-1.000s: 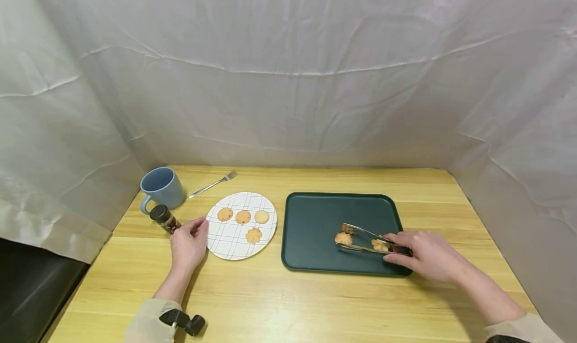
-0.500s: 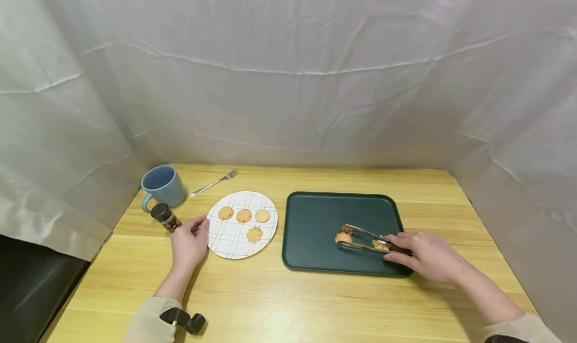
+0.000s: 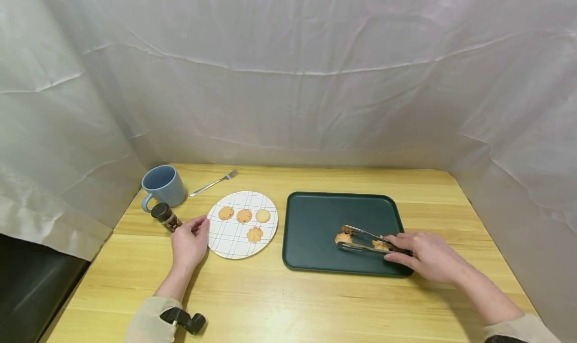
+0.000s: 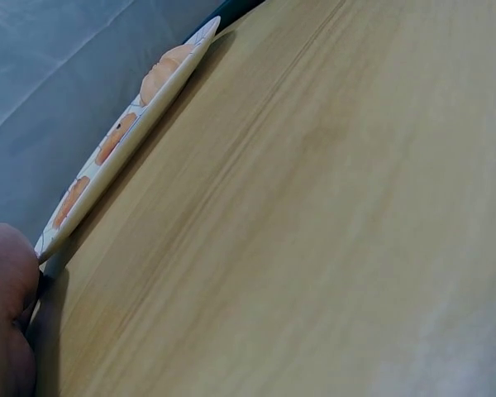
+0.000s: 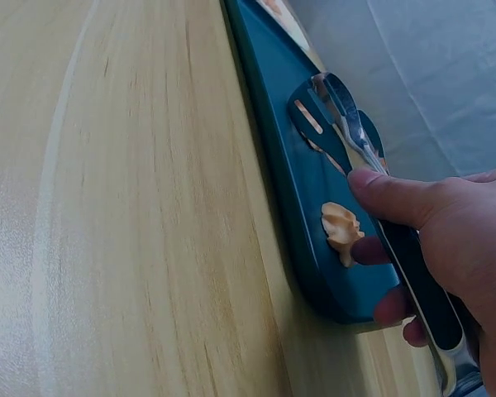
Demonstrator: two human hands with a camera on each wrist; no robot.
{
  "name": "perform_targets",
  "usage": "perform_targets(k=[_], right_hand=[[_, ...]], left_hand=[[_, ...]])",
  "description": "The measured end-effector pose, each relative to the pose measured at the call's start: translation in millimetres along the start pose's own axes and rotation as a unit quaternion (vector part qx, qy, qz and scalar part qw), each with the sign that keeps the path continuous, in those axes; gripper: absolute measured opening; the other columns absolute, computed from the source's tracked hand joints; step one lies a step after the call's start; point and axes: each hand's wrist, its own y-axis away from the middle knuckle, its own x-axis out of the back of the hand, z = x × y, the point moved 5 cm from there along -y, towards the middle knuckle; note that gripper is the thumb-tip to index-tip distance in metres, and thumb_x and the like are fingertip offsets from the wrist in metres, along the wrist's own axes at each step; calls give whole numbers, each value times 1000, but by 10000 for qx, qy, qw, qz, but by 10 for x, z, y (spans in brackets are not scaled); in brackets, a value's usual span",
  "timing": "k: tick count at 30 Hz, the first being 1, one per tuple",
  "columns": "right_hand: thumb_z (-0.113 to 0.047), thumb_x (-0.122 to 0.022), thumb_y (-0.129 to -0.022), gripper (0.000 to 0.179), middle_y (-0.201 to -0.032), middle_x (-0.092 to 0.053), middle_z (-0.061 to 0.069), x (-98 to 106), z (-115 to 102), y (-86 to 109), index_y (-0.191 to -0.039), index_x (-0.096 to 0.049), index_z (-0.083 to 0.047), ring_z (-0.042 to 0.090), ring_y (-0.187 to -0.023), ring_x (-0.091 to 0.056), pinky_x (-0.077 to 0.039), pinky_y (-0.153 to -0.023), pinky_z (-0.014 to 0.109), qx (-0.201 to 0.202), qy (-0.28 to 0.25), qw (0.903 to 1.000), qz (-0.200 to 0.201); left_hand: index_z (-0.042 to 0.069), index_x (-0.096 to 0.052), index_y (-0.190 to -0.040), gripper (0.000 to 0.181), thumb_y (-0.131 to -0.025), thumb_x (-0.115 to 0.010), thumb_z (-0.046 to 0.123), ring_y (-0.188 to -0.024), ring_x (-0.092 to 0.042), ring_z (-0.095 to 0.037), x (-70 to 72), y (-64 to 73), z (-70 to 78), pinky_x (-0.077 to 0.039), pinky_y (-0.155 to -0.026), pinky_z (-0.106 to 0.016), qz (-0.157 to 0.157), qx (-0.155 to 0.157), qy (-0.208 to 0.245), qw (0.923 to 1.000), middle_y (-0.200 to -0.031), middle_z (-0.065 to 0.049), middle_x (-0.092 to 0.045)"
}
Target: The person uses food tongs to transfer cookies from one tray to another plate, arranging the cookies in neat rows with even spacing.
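My right hand grips metal tongs over the dark green tray. The tongs' two arms are spread, their tips either side of a flower-shaped cookie. A second such cookie lies on the tray under the tongs, near my fingers. At the left, my left hand pinches the rim of a white checked plate between thumb and forefinger. On that plate are two speckled round cookies, a plain round one and a flower-shaped one.
A blue mug stands at the back left, with a fork to its right. Just beyond my left hand is a small dark-capped jar. Pale cloth hangs behind and beside the wooden table.
The tongs' near arm has shifted very slightly beside the cookie. Otherwise both hands, the plate and the tray stay in place.
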Motion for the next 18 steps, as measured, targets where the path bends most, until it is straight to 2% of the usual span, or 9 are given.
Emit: perform_targets(k=[4, 9, 14, 18], right_hand=[[-45, -74, -99, 44, -112, -76, -6, 20, -15, -5, -131, -77, -15, 8, -90, -71, -58, -73, 39, 41, -53, 10000, 15], [-41, -75, -99, 42, -100, -70, -17, 53, -33, -32, -131, -77, -14, -5, -77, -57, -50, -63, 29, 99, -169, 9998, 17], [-40, -74, -100, 42, -95, -65, -21, 103, -56, -83, -132, -75, -12, -7, -70, -54, -47, -60, 26, 85, -334, 9993, -108], [-36, -75, -100, 41, -86, -57, -26, 164, -106, -150, -132, -75, -11, -7, -60, -45, -40, -54, 22, 228, -376, 9990, -50]], left_hand=[[-1, -78, -121, 26, -104, -67, 16, -87, -70, -23, -3, -2, -10, -46, -69, -13, 8, -35, 4, 10000, -99, -15, -77], [-1, -78, -121, 26, -104, -68, 16, -87, -70, -24, -5, 2, -11, -46, -69, -13, -1, -46, 14, 10000, -99, -15, -77], [-1, -78, -121, 26, -104, -67, 16, -87, -70, -24, 2, 4, 1, -46, -69, -13, -7, -57, 13, 10000, -99, -16, -77], [-1, -77, -121, 26, -105, -67, 16, -87, -71, -25, 6, 2, 7, -46, -69, -13, -23, -43, -20, 10000, -100, -16, -77]])
